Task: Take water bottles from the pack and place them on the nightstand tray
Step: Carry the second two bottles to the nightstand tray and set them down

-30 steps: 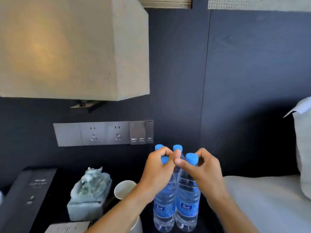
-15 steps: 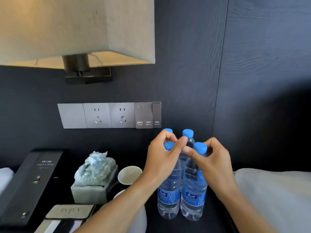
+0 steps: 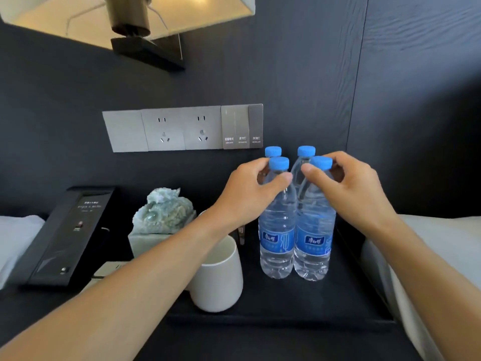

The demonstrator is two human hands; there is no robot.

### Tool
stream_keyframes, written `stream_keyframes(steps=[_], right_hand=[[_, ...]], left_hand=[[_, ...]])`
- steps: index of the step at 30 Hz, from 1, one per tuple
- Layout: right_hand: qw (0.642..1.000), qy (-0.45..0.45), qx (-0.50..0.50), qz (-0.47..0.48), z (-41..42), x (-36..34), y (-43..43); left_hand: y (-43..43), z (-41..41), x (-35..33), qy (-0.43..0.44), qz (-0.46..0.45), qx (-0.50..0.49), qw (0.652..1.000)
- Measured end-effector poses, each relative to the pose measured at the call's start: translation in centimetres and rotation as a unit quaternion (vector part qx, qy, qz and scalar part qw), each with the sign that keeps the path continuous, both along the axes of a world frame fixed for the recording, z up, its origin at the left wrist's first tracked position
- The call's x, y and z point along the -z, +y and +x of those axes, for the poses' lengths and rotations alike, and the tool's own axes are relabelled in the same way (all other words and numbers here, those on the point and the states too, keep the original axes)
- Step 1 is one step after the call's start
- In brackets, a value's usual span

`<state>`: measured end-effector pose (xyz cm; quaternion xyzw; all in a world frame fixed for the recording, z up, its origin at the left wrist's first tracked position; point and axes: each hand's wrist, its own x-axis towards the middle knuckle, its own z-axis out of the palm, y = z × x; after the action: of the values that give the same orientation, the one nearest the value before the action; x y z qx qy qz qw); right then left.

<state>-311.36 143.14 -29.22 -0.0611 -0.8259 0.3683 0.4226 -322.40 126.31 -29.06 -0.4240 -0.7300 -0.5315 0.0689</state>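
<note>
Several clear water bottles with blue caps and blue labels stand upright in a tight cluster on the black nightstand tray (image 3: 286,303). My left hand (image 3: 247,194) pinches the neck of the front left bottle (image 3: 277,238), just under its cap. My right hand (image 3: 348,188) pinches the neck of the front right bottle (image 3: 313,241) the same way. Two more bottles stand behind them, with only their caps (image 3: 273,151) and shoulders showing. No pack is in view.
A white cup (image 3: 218,280) stands on the tray's left part, under my left forearm. A green stone ornament (image 3: 164,212) and a black phone console (image 3: 65,238) sit further left. White bedding (image 3: 429,246) lies right. Sockets (image 3: 182,128) and a lamp (image 3: 130,19) are on the wall.
The view has dropped and moved closer, so the tray and whole bottles now show. My hands have moved slightly apart, each staying on a front bottle's neck.
</note>
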Motion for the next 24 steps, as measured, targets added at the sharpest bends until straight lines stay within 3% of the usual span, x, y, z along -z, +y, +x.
stream_keyframes(steps=[11,19,24], right_hand=[[0.997,-0.058,-0.030,-0.034,1.1,-0.4,0.5],[0.998,-0.052,-0.025,-0.028,1.2,-0.5,0.6],[0.999,-0.029,0.004,-0.044,0.8,-0.4,0.0]], left_hand=[[0.7,0.4,-0.4,0.018,-0.016,-0.065,0.998],[0.7,0.6,-0.1,0.110,-0.055,-0.136,0.983],[0.2,0.2,-0.5,0.037,-0.044,-0.075,0.996]])
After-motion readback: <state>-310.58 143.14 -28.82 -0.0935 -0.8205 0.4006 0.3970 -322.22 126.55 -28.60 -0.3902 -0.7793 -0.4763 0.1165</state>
